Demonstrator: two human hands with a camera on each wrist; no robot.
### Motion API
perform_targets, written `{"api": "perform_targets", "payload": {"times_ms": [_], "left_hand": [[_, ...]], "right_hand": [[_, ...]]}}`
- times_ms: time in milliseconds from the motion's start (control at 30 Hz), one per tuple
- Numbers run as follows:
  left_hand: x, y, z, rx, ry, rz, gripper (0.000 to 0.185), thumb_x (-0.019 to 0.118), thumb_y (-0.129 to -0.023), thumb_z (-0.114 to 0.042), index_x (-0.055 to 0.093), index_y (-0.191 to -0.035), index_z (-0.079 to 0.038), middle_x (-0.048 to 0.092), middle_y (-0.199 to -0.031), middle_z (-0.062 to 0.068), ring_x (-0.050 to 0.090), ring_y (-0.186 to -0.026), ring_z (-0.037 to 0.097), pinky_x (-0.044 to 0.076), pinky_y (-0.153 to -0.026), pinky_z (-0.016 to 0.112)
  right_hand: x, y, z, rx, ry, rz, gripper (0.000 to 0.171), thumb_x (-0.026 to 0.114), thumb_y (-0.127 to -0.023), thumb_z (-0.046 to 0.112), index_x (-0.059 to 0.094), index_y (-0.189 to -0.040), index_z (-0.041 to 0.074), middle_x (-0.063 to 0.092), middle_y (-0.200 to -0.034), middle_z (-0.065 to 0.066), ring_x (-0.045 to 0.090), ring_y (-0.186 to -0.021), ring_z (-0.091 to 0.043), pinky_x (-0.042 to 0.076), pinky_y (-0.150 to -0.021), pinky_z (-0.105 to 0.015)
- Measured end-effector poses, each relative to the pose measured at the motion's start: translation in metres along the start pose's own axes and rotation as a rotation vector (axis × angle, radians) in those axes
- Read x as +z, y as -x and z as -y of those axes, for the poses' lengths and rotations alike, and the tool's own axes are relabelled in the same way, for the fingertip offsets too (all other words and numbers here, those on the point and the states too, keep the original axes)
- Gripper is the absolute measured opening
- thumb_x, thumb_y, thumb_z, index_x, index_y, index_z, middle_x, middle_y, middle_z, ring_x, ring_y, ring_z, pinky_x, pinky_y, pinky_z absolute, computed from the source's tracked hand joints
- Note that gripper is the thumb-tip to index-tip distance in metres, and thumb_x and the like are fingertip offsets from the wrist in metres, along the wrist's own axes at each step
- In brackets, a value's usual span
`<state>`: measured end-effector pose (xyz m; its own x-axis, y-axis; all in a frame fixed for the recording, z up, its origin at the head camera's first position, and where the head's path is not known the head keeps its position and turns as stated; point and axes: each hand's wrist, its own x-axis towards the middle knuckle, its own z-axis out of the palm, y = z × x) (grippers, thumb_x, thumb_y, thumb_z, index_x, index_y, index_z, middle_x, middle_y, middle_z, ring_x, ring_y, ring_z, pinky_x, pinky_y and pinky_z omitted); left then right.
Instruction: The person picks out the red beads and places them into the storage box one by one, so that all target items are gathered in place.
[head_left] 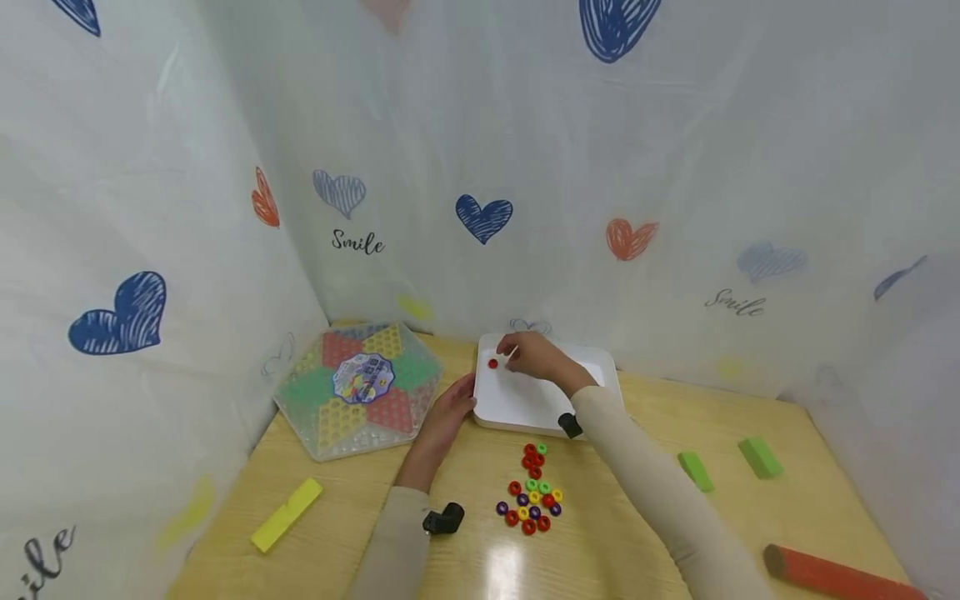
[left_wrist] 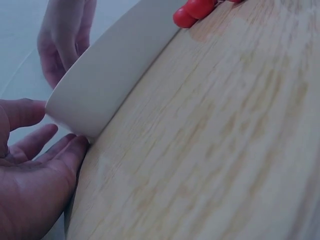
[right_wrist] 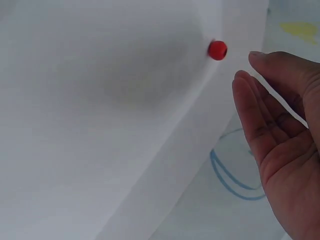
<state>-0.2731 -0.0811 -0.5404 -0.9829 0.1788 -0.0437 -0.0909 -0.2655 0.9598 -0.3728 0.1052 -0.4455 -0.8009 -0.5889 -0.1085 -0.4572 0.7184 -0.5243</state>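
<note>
Right hand, grip wide and empty, just beside a red bead in the white tray; left hand, grip relaxed, touches the tray's corner.

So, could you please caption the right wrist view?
Open right hand beside a red bead lying in the white tray.

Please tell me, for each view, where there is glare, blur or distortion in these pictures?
Head view: wide-angle bending of the walls, and a bright glare patch on the table below the beads. Left wrist view: the left hand and the white tray are soft and dim. Right wrist view: the right hand is blurred and near; the red bead is sharper.
</note>
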Motion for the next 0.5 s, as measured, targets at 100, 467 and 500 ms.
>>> {"api": "perform_targets", "payload": {"times_ms": [100, 467, 500], "left_hand": [[-0.001, -0.008, -0.007, -0.003, 0.008, -0.01, 0.052, 0.046, -0.098, -0.003, 0.033, -0.149, -0.002, 0.033, -0.154, 0.017, 0.028, -0.143, 0.028, 0.026, -0.117, 0.045], [0.001, -0.004, -0.007, -0.031, 0.003, -0.04, 0.05, 0.045, -0.099, -0.004, 0.034, -0.149, -0.004, 0.034, -0.153, 0.014, 0.031, -0.143, 0.025, 0.027, -0.116, 0.042], [0.002, -0.003, -0.006, -0.035, 0.008, -0.036, 0.05, 0.045, -0.1, -0.004, 0.034, -0.149, -0.004, 0.034, -0.153, 0.014, 0.031, -0.143, 0.025, 0.027, -0.117, 0.042]], "right_hand": [[-0.015, 0.014, 0.006, -0.053, -0.003, -0.011, 0.029, 0.069, -0.087, 0.004, 0.065, -0.116, 0.002, 0.066, -0.112, -0.016, 0.066, -0.098, -0.022, 0.056, -0.083, -0.032], [0.006, 0.094, 0.021, -0.148, -0.084, 0.08, 0.019, 0.066, -0.091, 0.008, 0.068, -0.109, 0.008, 0.068, -0.109, -0.008, 0.066, -0.093, -0.012, 0.056, -0.08, -0.023], [0.01, 0.102, 0.02, -0.15, -0.08, 0.085, 0.018, 0.065, -0.091, 0.007, 0.068, -0.109, 0.007, 0.068, -0.108, -0.007, 0.066, -0.093, -0.011, 0.055, -0.081, -0.023]]}}
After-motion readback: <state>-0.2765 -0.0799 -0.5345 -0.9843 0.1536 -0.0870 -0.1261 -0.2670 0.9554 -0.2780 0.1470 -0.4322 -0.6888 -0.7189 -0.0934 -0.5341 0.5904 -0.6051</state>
